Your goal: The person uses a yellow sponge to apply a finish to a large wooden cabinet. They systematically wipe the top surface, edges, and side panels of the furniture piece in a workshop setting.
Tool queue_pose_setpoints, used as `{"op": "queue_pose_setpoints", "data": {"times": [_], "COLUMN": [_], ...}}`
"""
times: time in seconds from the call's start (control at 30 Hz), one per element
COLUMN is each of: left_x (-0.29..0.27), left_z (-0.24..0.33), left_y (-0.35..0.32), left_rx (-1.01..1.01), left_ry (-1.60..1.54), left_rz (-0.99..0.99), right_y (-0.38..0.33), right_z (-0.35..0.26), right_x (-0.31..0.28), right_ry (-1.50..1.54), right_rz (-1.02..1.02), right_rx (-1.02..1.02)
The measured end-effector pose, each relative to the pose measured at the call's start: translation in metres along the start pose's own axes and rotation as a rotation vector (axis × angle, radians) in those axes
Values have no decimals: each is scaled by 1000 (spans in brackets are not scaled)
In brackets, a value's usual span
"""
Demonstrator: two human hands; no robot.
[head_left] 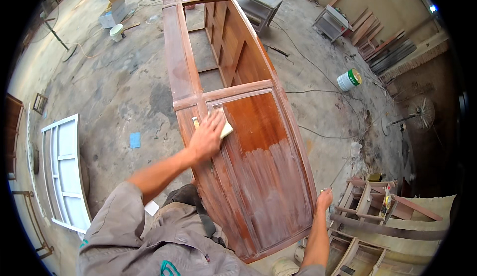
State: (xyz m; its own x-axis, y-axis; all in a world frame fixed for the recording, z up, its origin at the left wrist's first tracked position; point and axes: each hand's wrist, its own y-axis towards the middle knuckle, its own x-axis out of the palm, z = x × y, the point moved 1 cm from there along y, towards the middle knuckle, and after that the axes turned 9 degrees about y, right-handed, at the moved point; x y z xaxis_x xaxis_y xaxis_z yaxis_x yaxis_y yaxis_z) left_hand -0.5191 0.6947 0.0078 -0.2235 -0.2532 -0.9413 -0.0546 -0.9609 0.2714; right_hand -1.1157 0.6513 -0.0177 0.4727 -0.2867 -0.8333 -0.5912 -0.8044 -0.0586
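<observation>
A large reddish-brown wooden furniture frame [188, 84] with a panel [263, 191] stretches away in front of me. The panel's upper part is glossy orange-brown; lower down it looks dull, with whitish streaks. My left hand [208, 134] presses a pale yellow sanding pad [226, 128] against the wood at the panel's left border, fingers over it and slightly blurred. By the frame's lower right edge is my right hand [324, 200], its fingers curled. Something small and pale shows at those fingertips, too small to name.
A white slatted frame [67, 169] lies at left. A white tub [117, 32] and open carton [114, 11] sit farther off. Cables cross the floor near a white-and-green bucket [349, 79]. Wooden drawer frames [365, 201] stand right, a fan [422, 113] beyond.
</observation>
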Motion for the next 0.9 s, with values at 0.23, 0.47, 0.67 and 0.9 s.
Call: {"op": "queue_pose_setpoints", "data": {"times": [0.23,0.47,0.67,0.9], "left_x": [-21,-16,-1,-11], "left_z": [47,93,4,73], "left_y": [-48,-99,4,-52], "left_rx": [178,233,-82,237], "left_ry": [-142,-264,-126,-232], "left_rz": [-156,-113,-71,-197], "right_y": [3,-6,-1,-7], "right_z": [20,12,11,14], "right_x": [-3,-6,-4,-7], "right_ry": [-33,-103,-114,-124], "right_rz": [29,1,28,14], "right_rx": [-60,-32,-110,-75]}}
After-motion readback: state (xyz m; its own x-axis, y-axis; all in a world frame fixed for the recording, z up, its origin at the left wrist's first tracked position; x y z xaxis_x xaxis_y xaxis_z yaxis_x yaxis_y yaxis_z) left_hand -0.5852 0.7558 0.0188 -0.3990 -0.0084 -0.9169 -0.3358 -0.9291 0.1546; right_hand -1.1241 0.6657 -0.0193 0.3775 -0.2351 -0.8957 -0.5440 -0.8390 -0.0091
